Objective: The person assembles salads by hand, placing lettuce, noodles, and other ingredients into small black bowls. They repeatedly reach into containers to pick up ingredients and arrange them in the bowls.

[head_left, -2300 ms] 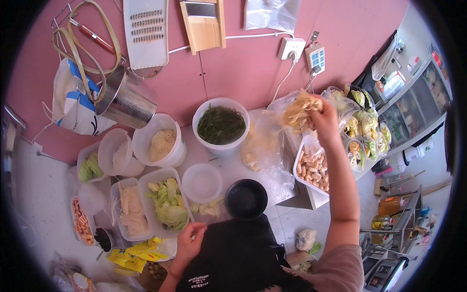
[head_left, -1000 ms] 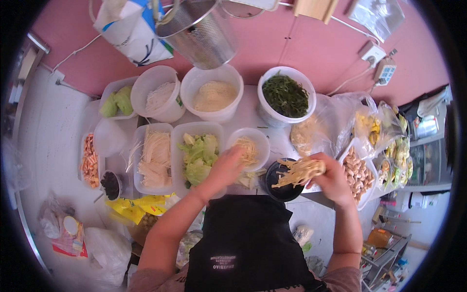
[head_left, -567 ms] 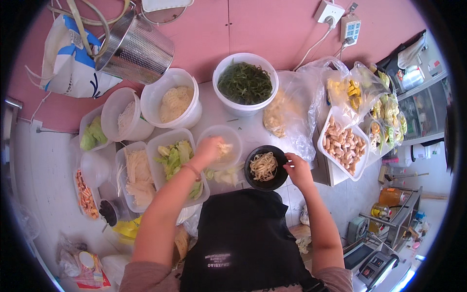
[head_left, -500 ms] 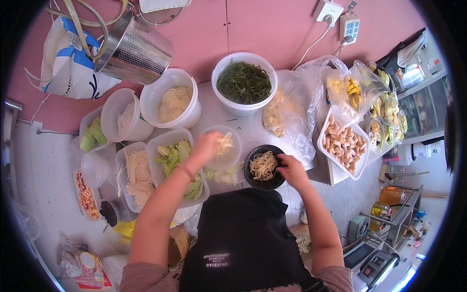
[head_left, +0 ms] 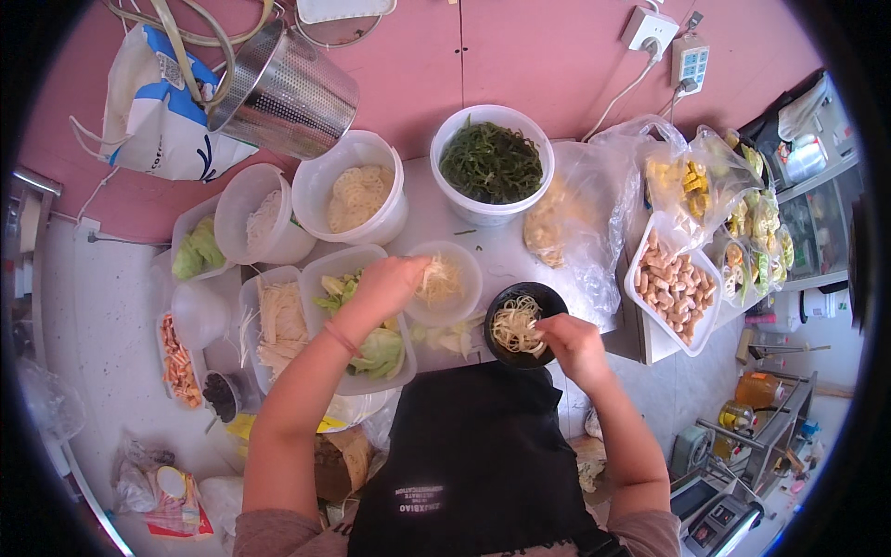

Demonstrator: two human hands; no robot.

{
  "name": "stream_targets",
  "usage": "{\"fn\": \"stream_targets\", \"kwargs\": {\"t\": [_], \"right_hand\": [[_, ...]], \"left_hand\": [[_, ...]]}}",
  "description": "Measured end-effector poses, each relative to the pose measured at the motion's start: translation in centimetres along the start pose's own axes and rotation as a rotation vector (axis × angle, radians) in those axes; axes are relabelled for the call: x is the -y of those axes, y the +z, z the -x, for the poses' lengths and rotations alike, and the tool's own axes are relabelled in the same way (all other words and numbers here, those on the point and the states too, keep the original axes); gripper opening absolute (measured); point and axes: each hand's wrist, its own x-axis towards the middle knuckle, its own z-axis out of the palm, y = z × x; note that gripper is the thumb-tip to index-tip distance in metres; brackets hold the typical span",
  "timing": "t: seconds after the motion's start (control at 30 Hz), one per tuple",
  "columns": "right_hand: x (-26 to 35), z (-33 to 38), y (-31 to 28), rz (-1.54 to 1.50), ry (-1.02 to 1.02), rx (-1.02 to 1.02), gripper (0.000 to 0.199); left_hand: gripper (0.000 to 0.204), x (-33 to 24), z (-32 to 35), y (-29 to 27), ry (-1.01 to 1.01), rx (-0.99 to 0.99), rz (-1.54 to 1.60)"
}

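Note:
My left hand [head_left: 394, 283] reaches over the near-left rim of a round translucent tub [head_left: 471, 302], its fingers closed on thin pale shreds [head_left: 440, 279]. Some of those shreds lie on the tub's bottom. To the right stands a small black bowl [head_left: 555, 299] holding pale noodle-like strands [head_left: 513, 325]. My right hand [head_left: 574, 348] comes over the bowl's right rim, and its pinched fingertips are on the strands. Below the left forearm is a white tray [head_left: 405, 379] of green leafy vegetable [head_left: 376, 351]. Loose pale green leaf pieces [head_left: 444, 338] lie between tub and bowl.
Behind stand a tub of dark green seaweed strips [head_left: 492, 162] and a tub of pale round slices [head_left: 357, 200]. A tray of small sausages [head_left: 676, 288] and clear plastic bags [head_left: 580, 213] sit right. A perforated metal strainer [head_left: 288, 93] leans at the back left.
My left hand has shifted left relative to the tub, its fingers lower among the shreds. My right fingertips have moved from the black bowl's rim onto the strands. The whole view has shifted slightly.

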Motion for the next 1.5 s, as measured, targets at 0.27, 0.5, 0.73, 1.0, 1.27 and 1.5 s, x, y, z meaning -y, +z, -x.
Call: {"fn": "stream_targets", "kwargs": {"t": [0.27,0.5,0.73,1.0,1.27,1.5], "right_hand": [[4.7,-0.2,-8.4,-0.812,0.172,-0.388,0.005],[1.3,-3.9,-17.3,-0.740,0.147,-0.746,0.011],[-8.2,-10.1,-14.0,-0.764,0.259,-0.570,0.017],[-5.9,-6.9,-9.2,0.026,0.357,-0.497,0.029],[-2.6,0.1,2.2,-0.365,0.439,-0.033,0.019],[-5.0,1.6,7.6,0.169,0.246,0.271,0.038]], "left_hand": [[0.024,-0.2,0.2,-0.7,-0.048,-0.088,0.304],[0.017,-0.8,0.5,-1.7,-0.001,-0.108,0.213],[0.017,1.6,-0.1,2.0,-0.147,-0.242,0.477],[0.016,1.0,-0.6,5.5,0.013,-0.156,0.058],[0.024,1.1,-2.9,9.3,-0.002,0.068,-0.036],[0.021,-0.7,-1.5,1.9,-0.062,0.008,0.141]]}}
